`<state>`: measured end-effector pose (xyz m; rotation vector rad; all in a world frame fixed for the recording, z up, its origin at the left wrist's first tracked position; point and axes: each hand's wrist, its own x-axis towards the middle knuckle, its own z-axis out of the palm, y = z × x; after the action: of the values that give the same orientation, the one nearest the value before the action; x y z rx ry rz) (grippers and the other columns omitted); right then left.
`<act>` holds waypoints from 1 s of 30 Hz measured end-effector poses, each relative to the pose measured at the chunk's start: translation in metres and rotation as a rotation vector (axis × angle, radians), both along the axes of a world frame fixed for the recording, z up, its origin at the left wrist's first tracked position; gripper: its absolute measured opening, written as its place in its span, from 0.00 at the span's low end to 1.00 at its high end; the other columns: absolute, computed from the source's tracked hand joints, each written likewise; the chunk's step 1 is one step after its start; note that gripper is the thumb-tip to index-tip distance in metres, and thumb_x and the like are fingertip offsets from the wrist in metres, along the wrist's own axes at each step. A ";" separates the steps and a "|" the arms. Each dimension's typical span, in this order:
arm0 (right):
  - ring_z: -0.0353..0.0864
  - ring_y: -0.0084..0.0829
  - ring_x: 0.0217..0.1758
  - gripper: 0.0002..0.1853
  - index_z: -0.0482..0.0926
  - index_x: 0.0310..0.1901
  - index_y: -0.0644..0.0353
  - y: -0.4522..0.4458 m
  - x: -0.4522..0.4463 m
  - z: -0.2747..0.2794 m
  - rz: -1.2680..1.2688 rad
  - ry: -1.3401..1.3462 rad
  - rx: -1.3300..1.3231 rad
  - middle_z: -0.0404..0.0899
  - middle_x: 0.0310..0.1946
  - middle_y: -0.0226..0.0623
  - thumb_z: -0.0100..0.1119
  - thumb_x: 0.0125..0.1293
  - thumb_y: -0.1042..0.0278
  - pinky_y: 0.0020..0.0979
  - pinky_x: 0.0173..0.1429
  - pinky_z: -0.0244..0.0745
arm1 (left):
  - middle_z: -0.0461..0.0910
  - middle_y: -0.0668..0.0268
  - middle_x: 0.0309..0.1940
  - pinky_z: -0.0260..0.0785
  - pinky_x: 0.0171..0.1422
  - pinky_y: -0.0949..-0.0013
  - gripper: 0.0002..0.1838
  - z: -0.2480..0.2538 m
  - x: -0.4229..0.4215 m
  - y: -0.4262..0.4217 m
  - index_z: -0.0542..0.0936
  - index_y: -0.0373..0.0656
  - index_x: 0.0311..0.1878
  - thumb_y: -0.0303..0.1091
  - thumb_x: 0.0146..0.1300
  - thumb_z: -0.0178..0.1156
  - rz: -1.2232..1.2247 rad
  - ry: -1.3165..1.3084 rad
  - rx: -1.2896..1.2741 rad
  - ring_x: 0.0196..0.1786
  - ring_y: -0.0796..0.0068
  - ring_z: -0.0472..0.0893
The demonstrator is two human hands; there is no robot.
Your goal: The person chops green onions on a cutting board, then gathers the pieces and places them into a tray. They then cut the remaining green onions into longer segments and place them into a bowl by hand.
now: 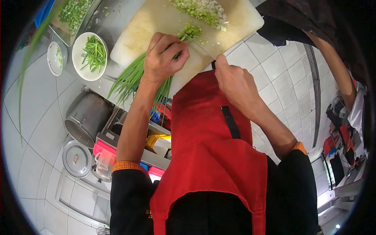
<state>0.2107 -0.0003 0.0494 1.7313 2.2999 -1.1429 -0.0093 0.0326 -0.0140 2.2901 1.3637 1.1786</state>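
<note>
My left hand [166, 56] is closed around a bunch of green onions [131, 76] on a white cutting board [137, 29]. Their long green ends hang past the board's near edge. My right hand [237, 84] grips a knife [203, 50], its thin blade pointing toward the bunch's cut end. Chopped pieces [190, 31] lie just beyond my left fingers. Farther up the board is a larger pile of chopped green and white onion [201, 11]. The knife's handle is mostly hidden in my fist.
Left of the board are a white bowl of cut greens [91, 73], a smaller bowl [55, 58] and a metal tray of chopped greens [74, 15]. Below stand a large pot [84, 119] and a round lid [77, 158]. Another person's arm [335, 66] shows at right.
</note>
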 end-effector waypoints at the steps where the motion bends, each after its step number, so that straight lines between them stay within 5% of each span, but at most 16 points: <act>1: 0.83 0.58 0.24 0.06 0.65 0.42 0.59 0.001 -0.001 0.000 0.003 -0.002 0.002 0.78 0.18 0.54 0.50 0.71 0.68 0.55 0.28 0.79 | 0.80 0.67 0.30 0.75 0.38 0.68 0.09 0.000 0.000 -0.001 0.84 0.44 0.28 0.20 0.43 0.73 0.004 0.014 -0.013 0.35 0.67 0.80; 17: 0.83 0.60 0.28 0.05 0.65 0.41 0.59 -0.032 0.015 -0.017 -0.066 -0.087 -0.055 0.80 0.21 0.54 0.50 0.69 0.69 0.56 0.32 0.80 | 0.78 0.68 0.30 0.73 0.39 0.65 0.09 -0.002 -0.001 0.000 0.82 0.45 0.28 0.21 0.45 0.72 -0.011 0.035 -0.054 0.34 0.65 0.77; 30: 0.82 0.58 0.23 0.07 0.65 0.41 0.59 -0.014 0.000 -0.004 -0.068 0.097 0.046 0.78 0.17 0.52 0.51 0.70 0.69 0.55 0.28 0.78 | 0.85 0.63 0.34 0.80 0.44 0.67 0.12 0.011 0.004 -0.010 0.87 0.41 0.34 0.19 0.44 0.76 0.094 0.040 -0.040 0.41 0.64 0.86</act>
<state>0.2109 -0.0146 0.0459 1.8223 2.3570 -1.2215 -0.0055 0.0227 -0.0031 2.2562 1.5101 1.1278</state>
